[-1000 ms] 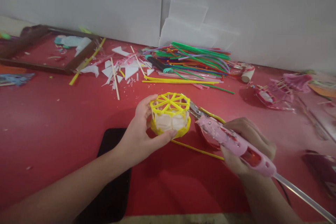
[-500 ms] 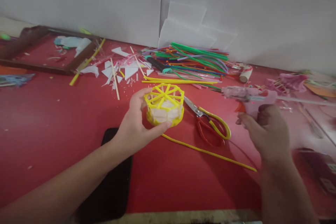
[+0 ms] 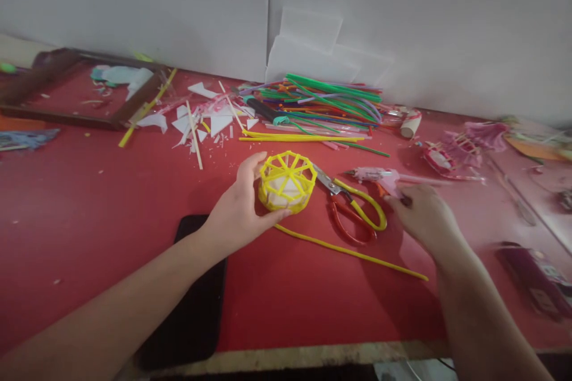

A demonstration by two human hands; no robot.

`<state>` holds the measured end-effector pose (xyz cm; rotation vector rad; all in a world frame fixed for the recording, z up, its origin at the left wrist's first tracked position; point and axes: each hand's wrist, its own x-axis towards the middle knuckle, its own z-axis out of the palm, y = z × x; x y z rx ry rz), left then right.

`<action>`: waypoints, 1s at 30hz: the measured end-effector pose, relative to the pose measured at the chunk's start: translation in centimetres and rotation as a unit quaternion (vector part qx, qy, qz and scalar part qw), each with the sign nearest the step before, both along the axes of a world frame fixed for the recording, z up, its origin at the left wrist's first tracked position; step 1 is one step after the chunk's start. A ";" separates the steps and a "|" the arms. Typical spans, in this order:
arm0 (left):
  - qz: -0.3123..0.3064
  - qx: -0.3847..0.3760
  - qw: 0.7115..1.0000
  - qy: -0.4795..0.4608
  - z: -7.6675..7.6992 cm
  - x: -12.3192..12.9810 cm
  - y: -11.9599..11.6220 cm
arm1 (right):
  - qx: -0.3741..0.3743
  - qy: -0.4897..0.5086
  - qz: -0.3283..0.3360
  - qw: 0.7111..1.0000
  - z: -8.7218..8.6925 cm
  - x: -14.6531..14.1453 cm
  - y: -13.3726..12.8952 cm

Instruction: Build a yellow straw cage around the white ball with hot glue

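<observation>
Between the thumb and fingers of my left hand [image 3: 241, 196] is a small round craft basket [image 3: 288, 183], yellow-rimmed with spokes across its top and pale sides. My right hand [image 3: 424, 214] grips the handle of a pink glue gun [image 3: 379, 176], its nozzle pointing left and a clear glue stick out of its back. Scissors [image 3: 333, 186] with one yellow and one red handle lie between the two hands. In front of the basket a yellow pipe cleaner [image 3: 353, 252] stretches to the right on the red table [image 3: 313, 303].
A black phone [image 3: 187, 309] lies under my left forearm. Behind are a bundle of coloured pipe cleaners [image 3: 330, 95], white scraps [image 3: 218, 124] and a cutter [image 3: 266, 110]. A brown frame [image 3: 58, 116] lies at left, pink craft pieces [image 3: 469, 146] and a dark red case [image 3: 534, 280] at right.
My right hand has moved left and lower with the glue gun, closer to the scissors. The basket in my left hand has shifted slightly right.
</observation>
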<state>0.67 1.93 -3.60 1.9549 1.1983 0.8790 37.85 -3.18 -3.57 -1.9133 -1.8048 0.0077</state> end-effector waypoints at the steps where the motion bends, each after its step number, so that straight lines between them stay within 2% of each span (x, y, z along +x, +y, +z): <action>1: -0.007 -0.003 1.000 -0.008 -0.1 -0.1 0.0 | -0.004 -0.013 -0.007 1.000 0.0 -0.1 0.1; 4: -0.029 -0.026 0.999 -0.026 -0.4 -0.1 0.2 | 0.008 -0.055 -0.030 0.998 0.9 -1.6 -0.2; 6: -0.037 -0.040 0.998 -0.029 -0.5 -0.1 0.2 | 0.041 -0.085 -0.020 0.995 2.0 -4.3 -0.9; 7: -0.041 -0.040 0.998 -0.026 -0.5 -0.1 0.2 | 0.050 -0.086 0.008 0.995 2.5 -6.1 -1.4; 8: -0.046 -0.029 0.998 -0.022 -0.6 -0.1 0.2 | 0.029 -0.067 0.061 0.995 2.9 -8.1 -2.0; 10: -0.058 0.032 0.998 -0.003 -0.7 -0.2 -0.1 | -0.065 -0.032 0.172 0.982 3.2 -12.1 -3.1; 11: -0.060 0.083 0.995 0.009 -0.6 -0.3 -0.3 | -0.098 -0.035 0.203 0.974 3.2 -13.8 -3.5; 14: -0.038 0.239 0.970 0.021 0.3 -0.7 -1.0 | -0.117 -0.069 0.239 0.961 2.3 -16.8 -4.3; 16: -0.032 0.294 0.955 -0.021 1.4 -0.9 -1.6 | -0.116 -0.077 0.246 0.959 1.8 -17.2 -4.4; 17: -0.052 0.302 0.951 -0.031 2.0 -1.0 -1.8 | -0.118 -0.075 0.251 0.958 1.6 -17.0 -4.4; 20: -0.204 0.317 0.926 0.010 3.4 -0.9 -2.2 | -0.125 -0.042 0.271 0.953 2.3 -16.1 -4.4; 22: -0.229 0.348 0.908 0.047 3.7 -0.6 -2.4 | -0.128 -0.006 0.271 0.954 3.6 -15.3 -4.3; 25: -0.204 0.389 0.896 0.065 3.5 -0.3 -2.4 | -0.105 0.000 0.250 0.962 6.3 -14.2 -4.0; 28: -0.178 0.374 0.909 0.053 2.9 -0.4 -2.3 | -0.070 -0.013 0.261 0.963 8.5 -13.7 -3.5; 30: -0.156 0.354 0.921 0.051 2.5 -0.7 -2.2 | -0.047 -0.016 0.269 0.962 9.1 -13.6 -3.2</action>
